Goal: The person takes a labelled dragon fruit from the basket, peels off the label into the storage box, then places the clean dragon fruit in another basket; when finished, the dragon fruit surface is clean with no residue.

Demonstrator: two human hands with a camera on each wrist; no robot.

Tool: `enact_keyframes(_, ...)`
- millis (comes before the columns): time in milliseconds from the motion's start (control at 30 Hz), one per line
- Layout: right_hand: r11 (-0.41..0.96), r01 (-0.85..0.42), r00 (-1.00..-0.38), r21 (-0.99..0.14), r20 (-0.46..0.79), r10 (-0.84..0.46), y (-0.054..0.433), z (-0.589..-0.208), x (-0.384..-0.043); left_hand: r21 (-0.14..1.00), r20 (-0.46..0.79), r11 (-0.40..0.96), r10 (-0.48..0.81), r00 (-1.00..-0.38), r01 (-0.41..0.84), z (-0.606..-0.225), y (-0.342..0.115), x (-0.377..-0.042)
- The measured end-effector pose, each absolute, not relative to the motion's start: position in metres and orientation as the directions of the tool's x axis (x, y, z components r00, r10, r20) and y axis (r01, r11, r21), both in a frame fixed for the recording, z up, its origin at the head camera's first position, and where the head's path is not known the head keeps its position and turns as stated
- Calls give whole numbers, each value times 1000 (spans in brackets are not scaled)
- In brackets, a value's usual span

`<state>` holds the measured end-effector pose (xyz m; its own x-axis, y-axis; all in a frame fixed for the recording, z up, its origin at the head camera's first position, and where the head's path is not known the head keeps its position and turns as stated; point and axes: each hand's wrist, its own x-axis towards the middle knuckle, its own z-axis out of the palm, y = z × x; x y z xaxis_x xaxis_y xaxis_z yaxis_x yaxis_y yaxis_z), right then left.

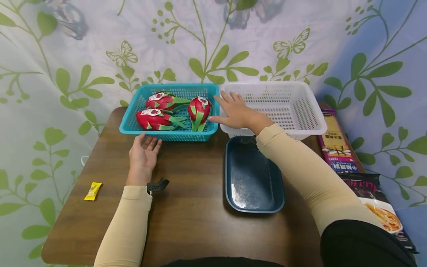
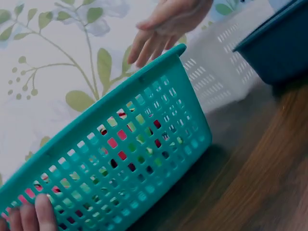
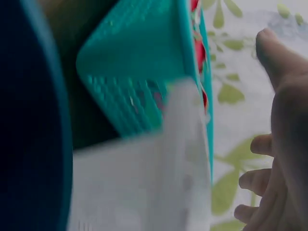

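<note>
Your left hand [image 1: 143, 159] has its fingers loosely extended, palm partly turned up, at the 6 o'clock side of the teal basket [image 1: 180, 137]; they have hold of nothing, and you cannot tell whether the tips press its wall. Your right hand [image 1: 238, 113] hangs at that basket's 3 o'clock end, fingers spread and grasping nothing. The basket sits at 11 o'clock on the worktop [image 1: 186, 215], with three dragon fruits [image 1: 200, 107] inside. Lifting from here would be risky: with neither hand wrapped round the rim, the load could tip toward whichever side you support less, and the fruit could roll that way. Two fruits lie toward 9 o'clock and one toward 3, so expect the 9 o'clock end to feel heavier. The white basket [image 1: 280, 115], at 1 o'clock, stands so near that lowering your right fingers into the narrow gap could pinch them or shove it aside. A slide toward 4 o'clock could strike the dark blue tub [image 1: 253, 181], which sits just below the white basket, and your right forearm, reaching over that tub, could knock its edge.
</note>
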<state>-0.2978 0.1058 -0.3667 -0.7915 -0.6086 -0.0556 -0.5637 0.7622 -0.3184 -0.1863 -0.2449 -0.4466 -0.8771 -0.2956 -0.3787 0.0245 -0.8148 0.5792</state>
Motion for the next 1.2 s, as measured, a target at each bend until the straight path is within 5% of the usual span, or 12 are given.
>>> enact_keyframes(300,622,-642,-694,-448,-5,-720,43,-369,-293,397,-267,-892,-337,-903,216,-460,-243,-194)
enact_keyframes(633,580,-726,-613,-370,-33,-789,-42,-378,-302,296,-207,-929,-289,-935,221,-473,-245,-198)
enact_keyframes(1200,768,-478,-768,-427,-222,-601,-113,-404,-321,214,-150,-953,-249,-957,215,-478,-245,-191)
